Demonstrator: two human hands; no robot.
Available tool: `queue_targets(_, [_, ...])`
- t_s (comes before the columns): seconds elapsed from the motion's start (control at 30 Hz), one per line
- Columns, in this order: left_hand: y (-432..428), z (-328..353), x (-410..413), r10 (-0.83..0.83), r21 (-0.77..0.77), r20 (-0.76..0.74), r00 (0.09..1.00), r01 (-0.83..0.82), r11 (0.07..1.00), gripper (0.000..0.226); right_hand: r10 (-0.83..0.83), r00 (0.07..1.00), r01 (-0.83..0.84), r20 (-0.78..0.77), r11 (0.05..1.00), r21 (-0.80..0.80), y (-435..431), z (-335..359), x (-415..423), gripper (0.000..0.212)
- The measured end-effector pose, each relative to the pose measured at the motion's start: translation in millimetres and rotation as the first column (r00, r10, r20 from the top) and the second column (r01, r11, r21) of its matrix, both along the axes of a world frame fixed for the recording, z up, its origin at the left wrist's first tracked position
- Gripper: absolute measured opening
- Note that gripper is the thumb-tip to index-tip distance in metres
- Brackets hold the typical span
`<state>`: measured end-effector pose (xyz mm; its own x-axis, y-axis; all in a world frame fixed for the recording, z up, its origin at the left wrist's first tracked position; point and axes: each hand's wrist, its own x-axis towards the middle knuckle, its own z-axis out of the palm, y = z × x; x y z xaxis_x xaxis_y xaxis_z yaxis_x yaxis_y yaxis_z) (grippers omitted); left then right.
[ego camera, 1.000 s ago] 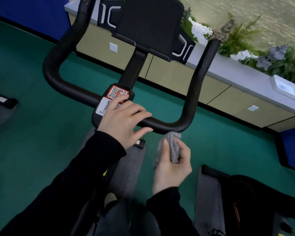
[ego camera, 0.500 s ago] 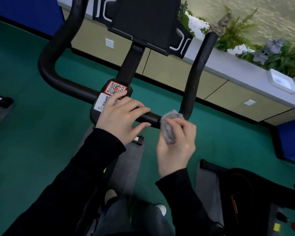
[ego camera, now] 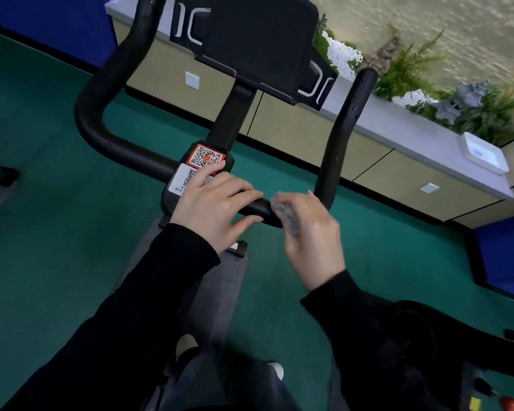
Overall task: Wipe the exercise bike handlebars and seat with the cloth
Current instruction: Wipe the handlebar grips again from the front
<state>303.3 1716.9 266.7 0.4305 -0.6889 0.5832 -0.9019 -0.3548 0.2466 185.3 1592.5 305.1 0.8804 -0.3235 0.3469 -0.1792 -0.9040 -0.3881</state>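
While left hand [ego camera: 214, 203] rests on handlebars [ego camera: 89, 108] with fingers [ego camera: 241, 191] spread, right hand [ego camera: 315, 235] grips grey cloth [ego camera: 287, 216], cloth touching handlebars just beside left hand

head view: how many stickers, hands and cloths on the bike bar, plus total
stickers: 2, red sticker and white sticker
hands: 2, left hand and right hand
cloth: 1
total: 5
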Motion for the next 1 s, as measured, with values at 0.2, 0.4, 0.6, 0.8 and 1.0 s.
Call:
queue_targets(0.2, [0.0,-0.2,0.4,-0.001,-0.013,0.008,1.0,0.001,1.0,0.03,0.078,0.88,-0.061,-0.469,0.997,0.051,-36.2,34.5,41.8,0.013])
queue_targets(0.4, [0.3,0.7,1.2,-0.006,-0.02,0.014,1.0,0.006,1.0,0.029,0.22,0.695,-0.186,-0.685,0.975,0.124,-61.4,50.6,60.8,0.017])
queue_targets(0.6, [0.0,-0.6,0.9,0.0,-0.023,0.008,1.0,0.0,1.0,0.03,0.221,0.765,-0.243,-0.605,0.969,0.046,-61.5,47.5,47.9,0.017])
queue_targets(0.8, [0.4,0.0,1.6,-0.008,-0.016,0.003,1.0,0.008,1.0,0.029,0.171,0.42,-0.26,-0.891,0.964,0.062,-58.3,53.8,91.5,0.017])
queue_targets(1.0, [-0.4,-0.2,2.3,-0.004,-0.015,0.0,1.0,0.004,1.0,0.03,0.279,0.735,-0.318,-0.618,0.947,0.049,-73.3,51.1,51.1,0.009])
